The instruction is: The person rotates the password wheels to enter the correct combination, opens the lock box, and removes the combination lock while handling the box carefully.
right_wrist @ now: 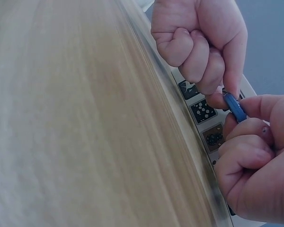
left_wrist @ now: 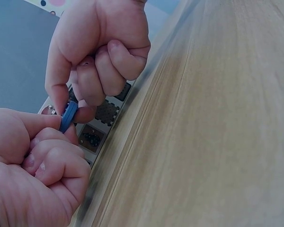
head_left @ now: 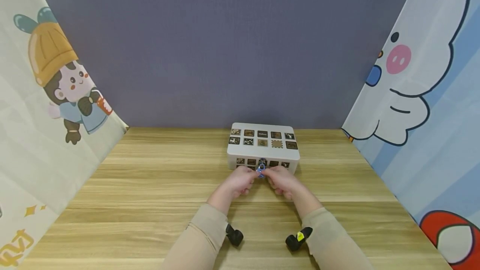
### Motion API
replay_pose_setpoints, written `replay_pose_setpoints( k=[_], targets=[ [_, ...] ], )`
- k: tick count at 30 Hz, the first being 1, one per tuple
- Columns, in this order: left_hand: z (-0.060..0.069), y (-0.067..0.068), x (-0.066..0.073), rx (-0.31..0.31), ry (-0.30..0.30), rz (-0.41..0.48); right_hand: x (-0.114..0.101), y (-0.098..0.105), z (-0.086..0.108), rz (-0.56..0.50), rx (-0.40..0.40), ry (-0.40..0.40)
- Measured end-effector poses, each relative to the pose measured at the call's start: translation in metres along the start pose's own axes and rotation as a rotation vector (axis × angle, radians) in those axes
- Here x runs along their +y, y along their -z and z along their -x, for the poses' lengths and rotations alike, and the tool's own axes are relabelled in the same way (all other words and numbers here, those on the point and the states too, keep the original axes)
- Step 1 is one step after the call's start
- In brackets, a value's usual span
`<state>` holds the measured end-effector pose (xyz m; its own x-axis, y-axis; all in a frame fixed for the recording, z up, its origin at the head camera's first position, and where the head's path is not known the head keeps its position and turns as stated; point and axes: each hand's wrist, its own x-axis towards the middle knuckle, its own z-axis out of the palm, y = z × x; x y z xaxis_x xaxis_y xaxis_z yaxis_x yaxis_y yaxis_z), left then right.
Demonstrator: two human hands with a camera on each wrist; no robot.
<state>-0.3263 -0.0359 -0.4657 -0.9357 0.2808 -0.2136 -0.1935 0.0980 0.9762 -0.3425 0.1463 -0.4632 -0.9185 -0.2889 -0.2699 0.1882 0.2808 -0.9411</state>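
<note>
Blue padlock [head_left: 260, 173] hangs or is held just in front of the white box [head_left: 258, 150], below its clasp [head_left: 263, 161]. Your left hand [head_left: 241, 180] pinches it at one side, your right hand [head_left: 283, 181] at the other. You seem to be working the lock at the box's front; whether it is hooked on, I cannot tell. Next probably calls for a steady pinch and small, well-aligned finger movement.

Beige-sleeved arms [head_left: 200, 234] in from bottom edge; bare left hand [head_left: 240, 181], bare right hand [head_left: 282, 180] close together lower centre, both pinching.
</note>
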Motion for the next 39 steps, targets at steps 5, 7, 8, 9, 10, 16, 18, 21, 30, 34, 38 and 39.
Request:
replay_pose_setpoints(
  k=[5,7,8,9,10,16,18,21,30,34,38,39],
  targets=[
    [0.001,0.0,0.0,0.004,0.006,-0.001,0.001,0.001,0.0,-0.006,-0.003,-0.002],
    [0.001,0.0,0.0,0.012,0.008,-0.007,0.001,0.002,0.0,-0.007,-0.007,0.003],
    [0.001,-0.001,0.0,0.016,0.008,-0.01,0.001,0.002,0.0,-0.015,-0.011,0.001],
    [0.001,-0.001,0.0,0.019,0.008,-0.012,0.002,0.002,0.0,-0.02,-0.014,0.0],
    [0.001,-0.001,0.0,0.023,0.009,-0.014,0.002,0.003,0.0,-0.023,-0.018,0.002],
    [0.001,-0.001,0.001,0.05,0.012,-0.014,0.003,0.003,0.001,-0.034,-0.028,0.009],
    [0.001,-0.001,0.001,0.052,0.011,-0.015,0.003,0.004,0.001,-0.034,-0.029,0.013],
    [0.001,-0.002,0.001,0.041,0.004,-0.015,0.003,0.005,0.002,-0.035,-0.029,0.014],
    [-0.002,-0.001,-0.002,0.025,-0.006,-0.019,0.003,0.016,0.0,-0.058,-0.04,0.005],
    [-0.003,0.0,-0.003,0.028,-0.002,-0.028,0.001,0.021,0.001,-0.04,-0.051,0.006],
    [-0.003,0.0,-0.003,0.031,0.006,-0.026,-0.002,0.025,0.003,-0.015,-0.057,0.009],
    [-0.003,0.0,-0.003,0.031,0.006,-0.025,-0.003,0.026,0.003,-0.01,-0.058,0.012]
  ],
)
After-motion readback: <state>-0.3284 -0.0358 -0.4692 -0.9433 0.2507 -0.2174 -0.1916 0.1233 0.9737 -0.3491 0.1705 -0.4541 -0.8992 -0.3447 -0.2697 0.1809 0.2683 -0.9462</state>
